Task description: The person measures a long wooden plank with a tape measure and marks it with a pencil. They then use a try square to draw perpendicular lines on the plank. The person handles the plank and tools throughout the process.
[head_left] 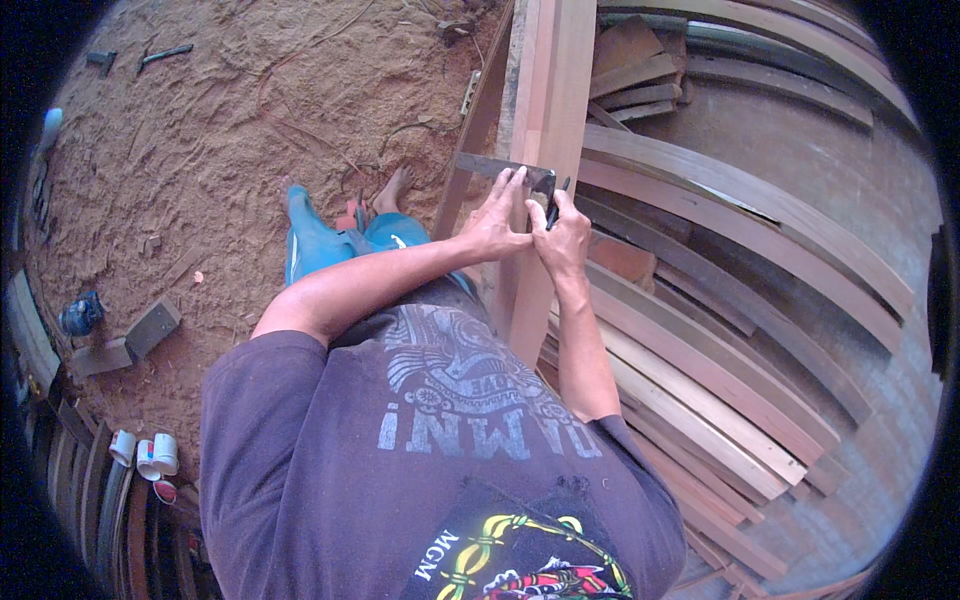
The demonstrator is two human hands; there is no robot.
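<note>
A long reddish-brown wooden board [557,105] runs away from me just right of my knees. Across it lies a carpenter's square [492,166], its dark metal blade sticking out past the board's left edge. My left hand [495,225] holds the square against the wood, fingertips pressed on it and thumb stretched to the right. In my right hand [566,240], a slim dark pencil or pen [553,214] is pinched beside the square's right end. Its tip is too small to make out.
Stacked planks [740,200] fan out on the right. Sawdust [200,150] covers the ground at left, where a hammer [101,60], a blue power tool [82,314] and wood blocks [153,327] lie. White cups [155,455] stand at lower left near more timber [95,480].
</note>
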